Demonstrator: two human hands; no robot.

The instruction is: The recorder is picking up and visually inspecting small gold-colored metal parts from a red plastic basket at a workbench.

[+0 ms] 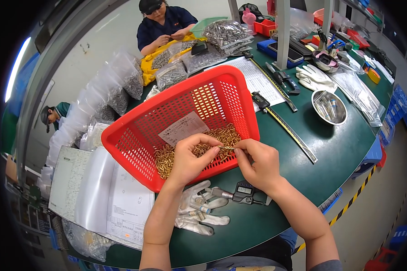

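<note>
Both hands, left (191, 159) and right (257, 163), fingertips pinched on one brass pin (226, 147) above red basket (135, 151).

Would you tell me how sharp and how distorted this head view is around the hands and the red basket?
Head view: the left hand, right hand and red basket are sharp and evenly lit; fisheye bends the table edge; corners go black.

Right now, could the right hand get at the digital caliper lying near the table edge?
Probably yes: the digital caliper lies uncovered just under the right hand, though both hands are pinching a small brass part.
</note>
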